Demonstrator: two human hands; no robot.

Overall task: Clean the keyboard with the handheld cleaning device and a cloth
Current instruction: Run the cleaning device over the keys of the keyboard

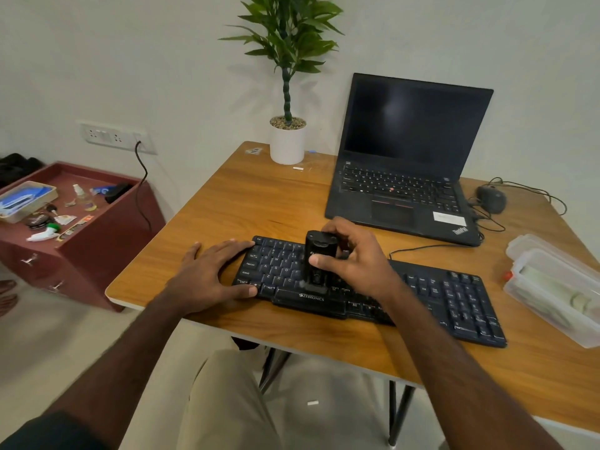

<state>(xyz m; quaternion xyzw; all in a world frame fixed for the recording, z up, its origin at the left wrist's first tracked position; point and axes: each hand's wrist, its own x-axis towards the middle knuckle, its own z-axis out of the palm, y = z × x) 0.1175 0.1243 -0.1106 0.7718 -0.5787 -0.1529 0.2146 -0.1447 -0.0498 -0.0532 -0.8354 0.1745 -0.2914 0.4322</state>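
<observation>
A black keyboard (454, 297) lies slanted across the wooden desk (259, 203), close to its front edge. My right hand (354, 258) grips a black handheld cleaning device (319, 254) that stands upright, its lower end resting on the keys left of the keyboard's middle. My left hand (211, 274) lies flat with fingers spread over the keyboard's left end, thumb at the front edge, holding it down. No cloth is visible.
An open black laptop (406, 177) stands behind the keyboard, with a wired mouse (492, 198) to its right. A potted plant (287, 141) sits at the back. Clear plastic containers (552, 287) are at the right edge. A red cabinet (81, 222) with clutter stands left.
</observation>
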